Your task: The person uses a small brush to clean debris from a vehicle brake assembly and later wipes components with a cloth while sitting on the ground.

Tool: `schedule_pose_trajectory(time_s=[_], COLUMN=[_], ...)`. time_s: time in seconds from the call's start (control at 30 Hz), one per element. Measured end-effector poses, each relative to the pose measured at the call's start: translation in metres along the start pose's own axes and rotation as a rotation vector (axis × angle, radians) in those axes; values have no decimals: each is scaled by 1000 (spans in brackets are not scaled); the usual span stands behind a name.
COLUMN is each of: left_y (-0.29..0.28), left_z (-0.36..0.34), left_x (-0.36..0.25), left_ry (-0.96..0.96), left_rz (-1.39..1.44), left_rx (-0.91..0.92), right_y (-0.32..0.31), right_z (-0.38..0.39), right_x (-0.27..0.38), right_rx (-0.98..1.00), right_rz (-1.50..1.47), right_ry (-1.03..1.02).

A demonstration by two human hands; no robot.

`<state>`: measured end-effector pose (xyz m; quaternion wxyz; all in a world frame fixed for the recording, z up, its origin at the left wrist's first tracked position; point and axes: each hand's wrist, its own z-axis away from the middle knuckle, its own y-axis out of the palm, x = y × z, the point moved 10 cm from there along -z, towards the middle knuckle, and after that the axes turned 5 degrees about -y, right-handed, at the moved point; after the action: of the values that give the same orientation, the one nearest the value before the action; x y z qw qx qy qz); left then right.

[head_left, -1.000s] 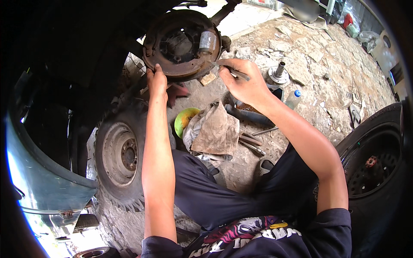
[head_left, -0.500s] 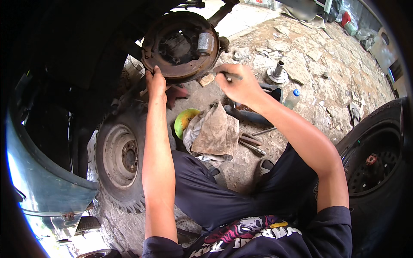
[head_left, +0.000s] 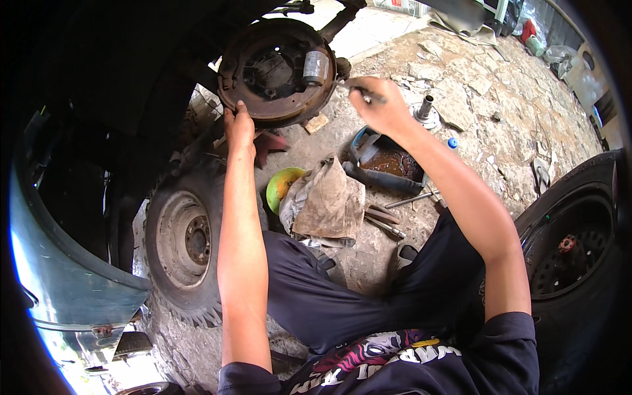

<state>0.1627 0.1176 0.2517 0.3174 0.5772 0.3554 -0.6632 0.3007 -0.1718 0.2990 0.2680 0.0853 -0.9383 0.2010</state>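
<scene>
A round, rusty brake backing plate (head_left: pixel 289 108) hangs under the vehicle, a silver-grey cylinder (head_left: pixel 316 67) on the right part of its face. My left hand (head_left: pixel 240 126) is closed on its lower-left edge, thumb on the front and fingers hidden behind. To the right of the plate, my right hand (head_left: pixel 385 105) is closed round a slim dark tool (head_left: pixel 372 96). The tool's tip points left towards the plate's right edge; its kind is hard to make out, and I cannot tell if it touches.
Below the plate are a yellow-green bowl (head_left: pixel 279 187), a dirty cloth (head_left: pixel 332 201) and a tray of dark oily liquid (head_left: pixel 392 161). A flanged metal hub (head_left: pixel 426 113) and a blue-capped bottle (head_left: pixel 452 143) lie beyond my right forearm. Wheels stand left (head_left: pixel 161 243) and right (head_left: pixel 526 230).
My right hand has moved up and to the right with the tool, away from the plate's lower edge, uncovering more of the oily tray. My left hand stays on the plate.
</scene>
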Motion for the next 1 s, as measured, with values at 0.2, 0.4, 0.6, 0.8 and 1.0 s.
schedule_pose_trajectory(time_s=[0.2,0.4,0.6,0.8,1.0], left_y=[-3,-5,0,1,-8], left_z=[-2,-4,4,1,-11], left_x=[3,5,0,-1,8], left_ry=[-20,-9,-15,7,9], left_rz=[-10,-24,-7,-18,-13], left_rx=[-37,-23,-12,11,-26], right_y=[36,83,85,60,84], right_z=[12,40,34,12,45], right_x=[24,39,38,23,71], right_rx=[244,430,501,428,382], right_rz=[545,540,575,577,397], right_ry=[-264,-255,-137,-142,-294])
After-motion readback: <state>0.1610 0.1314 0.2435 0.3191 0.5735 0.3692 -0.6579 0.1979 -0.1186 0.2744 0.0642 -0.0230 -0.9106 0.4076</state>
